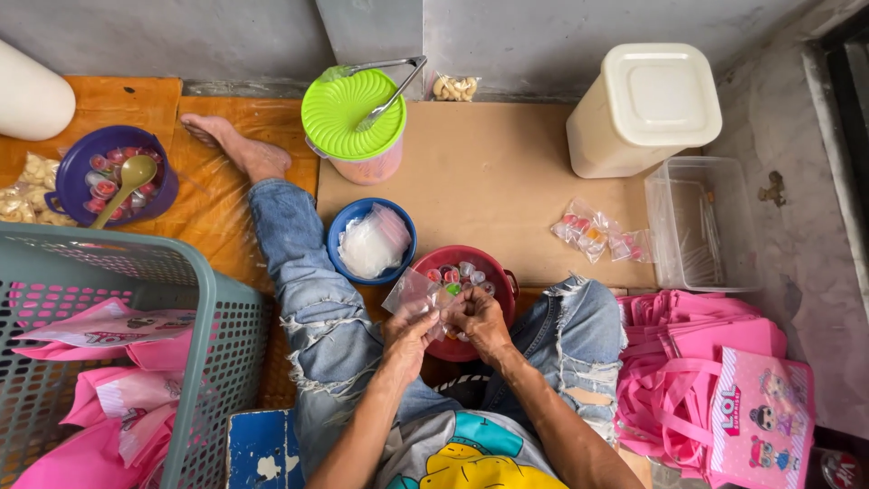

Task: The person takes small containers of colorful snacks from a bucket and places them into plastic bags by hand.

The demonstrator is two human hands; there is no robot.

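I sit on the floor in torn jeans. My left hand [407,333] and my right hand [477,319] meet over a red bowl [501,272] of small coloured jelly cups. Both hands grip a small clear plastic bag [412,292] that holds some of the cups. A blue bowl [346,228] of clear empty bags sits just beyond my left hand.
A grey laundry basket [204,308] with pink bags stands at left; a pink bag pile [701,380] lies at right. Filled small bags [593,232], a clear tub [701,226], a cream lidded container [644,109], a green-lidded pot with tongs [353,118] and a purple bowl with spoon [113,177] surround the cardboard mat.
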